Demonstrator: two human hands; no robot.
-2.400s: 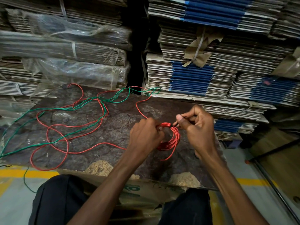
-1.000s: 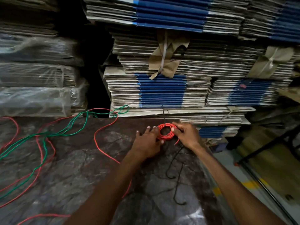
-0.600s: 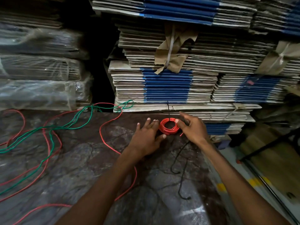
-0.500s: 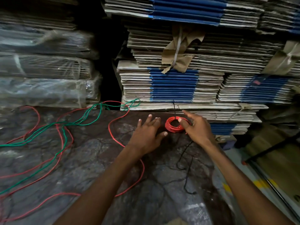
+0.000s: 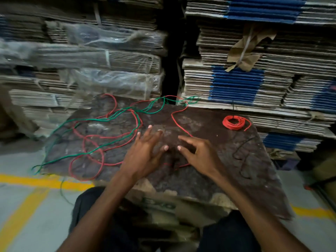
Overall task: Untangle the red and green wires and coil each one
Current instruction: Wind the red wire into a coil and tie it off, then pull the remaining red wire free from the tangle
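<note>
Left hand (image 5: 143, 153) and right hand (image 5: 198, 155) both spread, holding nothing, side by side over dark board (image 5: 209, 179), loose red wire (image 5: 127, 136) tangled with green wire (image 5: 109, 119) to their left, finished red coil (image 5: 234, 122) at far right corner, cardboard stacks (image 5: 236, 84) behind.

Single head-worn view, angled forward and down, close above the board (image 5: 209, 179) and both forearms.
</note>
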